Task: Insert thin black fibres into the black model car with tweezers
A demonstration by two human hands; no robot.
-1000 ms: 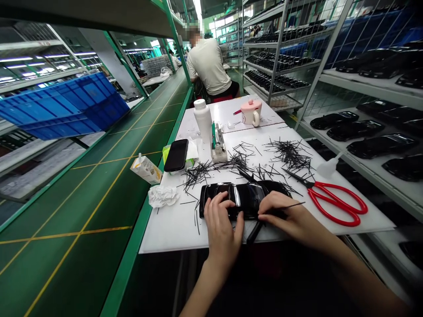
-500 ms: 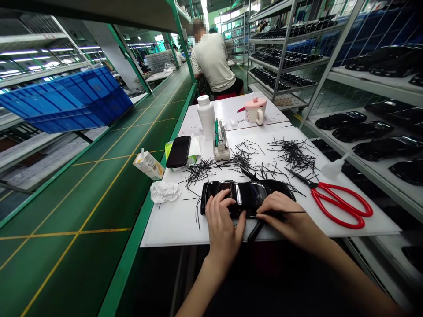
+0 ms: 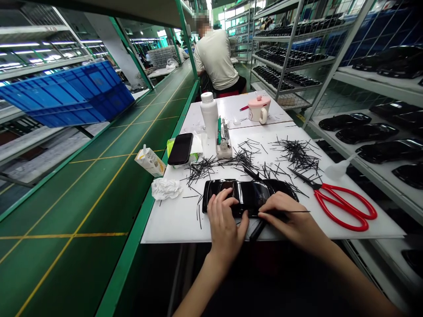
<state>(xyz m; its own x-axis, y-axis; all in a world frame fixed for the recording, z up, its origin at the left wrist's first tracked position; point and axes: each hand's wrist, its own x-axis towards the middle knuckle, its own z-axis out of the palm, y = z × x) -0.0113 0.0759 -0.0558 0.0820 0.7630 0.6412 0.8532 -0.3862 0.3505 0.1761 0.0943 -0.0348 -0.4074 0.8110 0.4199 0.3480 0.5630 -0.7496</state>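
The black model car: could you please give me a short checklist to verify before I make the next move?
1. Left hand on the black model car: ok, its fingers lie over the body.
2. Right hand has a grip on the thin black strip: ok, pinched at the car's near side.
3. Position of the strip's front end: cannot tell, it cannot be made out.
4. Table tidy around the car: not ok, loose black strips lie scattered.
5. Scissors away from the right hand: ok, they lie apart.

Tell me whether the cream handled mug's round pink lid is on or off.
On: the round pink lid, knob up, covers the top of the cream handled mug; no open mouth shows.
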